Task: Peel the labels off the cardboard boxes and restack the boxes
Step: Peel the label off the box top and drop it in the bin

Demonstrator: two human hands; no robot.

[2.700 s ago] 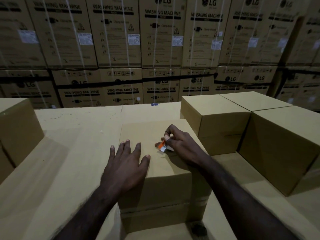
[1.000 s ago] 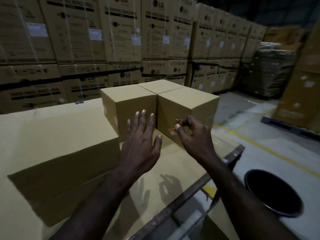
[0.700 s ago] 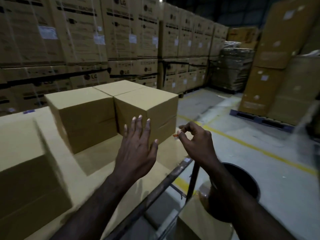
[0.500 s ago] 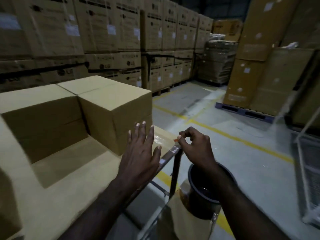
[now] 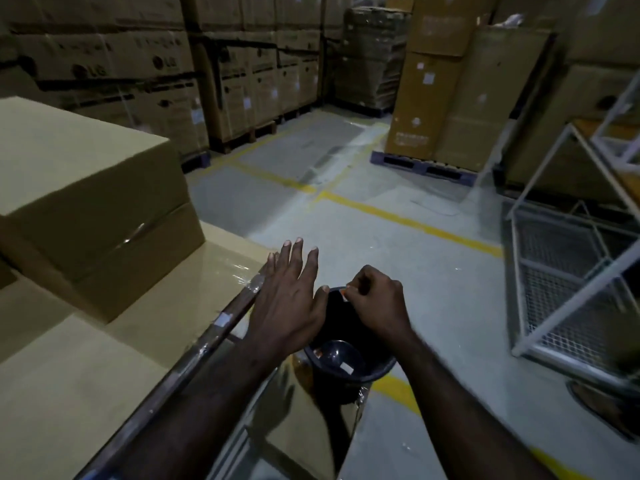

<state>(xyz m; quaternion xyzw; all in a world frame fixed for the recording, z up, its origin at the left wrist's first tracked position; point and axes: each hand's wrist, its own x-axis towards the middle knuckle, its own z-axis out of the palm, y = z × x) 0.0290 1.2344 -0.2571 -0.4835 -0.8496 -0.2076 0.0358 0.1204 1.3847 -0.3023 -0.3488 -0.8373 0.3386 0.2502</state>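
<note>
My right hand (image 5: 375, 303) pinches a small orange and white label (image 5: 344, 293) between thumb and fingertips, directly above a black bin (image 5: 375, 367) on the floor. My left hand (image 5: 289, 299) hovers flat with straight fingers beside it, over the bin's left rim, holding nothing. A plain cardboard box (image 5: 86, 202) sits at the left on a large flat cardboard surface (image 5: 69, 375). A few peeled labels lie at the bottom of the bin.
A tape-wrapped metal rail (image 5: 194, 355) edges the cardboard surface. A white wire-mesh cart (image 5: 568, 271) stands at the right. Tall stacks of LG cartons (image 5: 138, 64) on pallets line the back. Yellow lines cross the grey floor (image 5: 381, 237).
The label came off the box top in my right hand. My view and both hands swung right, away from the boxes, until the hands are over the black bin.
</note>
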